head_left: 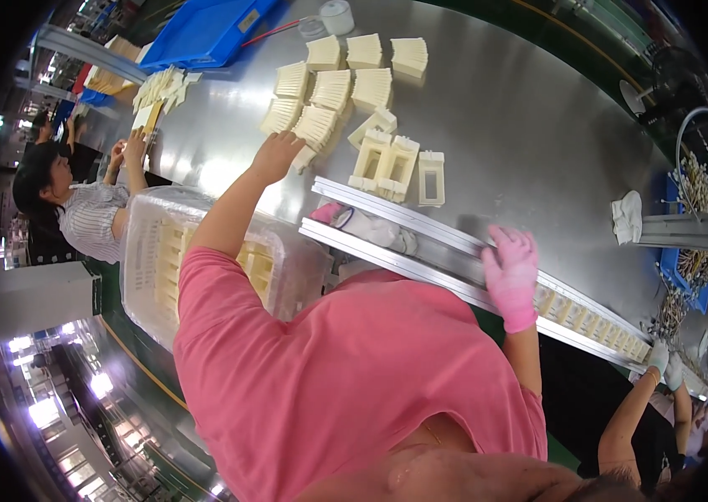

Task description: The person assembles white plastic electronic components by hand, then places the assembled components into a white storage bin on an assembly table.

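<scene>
My bare left hand point(277, 156) reaches to the near end of the stacked cream plastic parts point(314, 125). Its fingers curl down on a cream plastic piece point(304, 159) at the stack's edge; the fingertips are partly hidden. My right hand point(510, 269), in a pink glove, rests on the long aluminium rail track point(429, 222) with its fingers apart and nothing in them. Between the rails, right of that hand, sits a row of cream frames point(588, 320). Several cream rectangular frames point(385, 163) stand on the table beyond the track, with a single frame point(431, 178) beside them.
A plastic-lined bin point(141, 259) of cream parts stands at my left. Farther off are a blue tray point(203, 33), a white jar point(336, 17) and loose cream strips point(166, 88). A co-worker point(90, 205) works at left; another person's gloved hands point(664, 364) touch the track's right end.
</scene>
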Tool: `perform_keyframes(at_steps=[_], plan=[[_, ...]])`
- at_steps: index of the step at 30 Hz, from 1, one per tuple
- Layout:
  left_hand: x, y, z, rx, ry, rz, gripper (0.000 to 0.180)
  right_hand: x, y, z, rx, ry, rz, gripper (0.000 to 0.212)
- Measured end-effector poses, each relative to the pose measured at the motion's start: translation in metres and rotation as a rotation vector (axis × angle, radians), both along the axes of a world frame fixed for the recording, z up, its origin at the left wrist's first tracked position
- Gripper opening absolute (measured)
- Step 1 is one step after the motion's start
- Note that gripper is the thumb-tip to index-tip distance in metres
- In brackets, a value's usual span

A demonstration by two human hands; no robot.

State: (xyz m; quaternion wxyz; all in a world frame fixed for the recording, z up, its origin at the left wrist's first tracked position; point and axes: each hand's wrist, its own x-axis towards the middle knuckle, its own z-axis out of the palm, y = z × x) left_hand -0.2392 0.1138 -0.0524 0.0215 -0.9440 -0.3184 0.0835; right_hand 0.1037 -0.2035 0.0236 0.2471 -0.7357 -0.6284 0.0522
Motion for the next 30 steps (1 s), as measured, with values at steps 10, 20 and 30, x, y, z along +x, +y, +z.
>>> perform_keyframes(at_steps=[10, 20, 30], plan=[[-0.015, 0.013, -0.012, 0.023, 0.166, -0.316, 0.058, -0.035, 0.039, -0.029, -0.032, 0.099, 0.058, 0.019], [-0.011, 0.021, -0.046, -0.033, -0.111, -0.401, 0.038, -0.044, 0.044, -0.029, -0.035, 0.001, -0.018, 0.015], [-0.005, 0.025, -0.036, -0.163, -0.299, -0.300, 0.031, -0.044, 0.046, -0.034, -0.030, -0.030, -0.061, 0.013]])
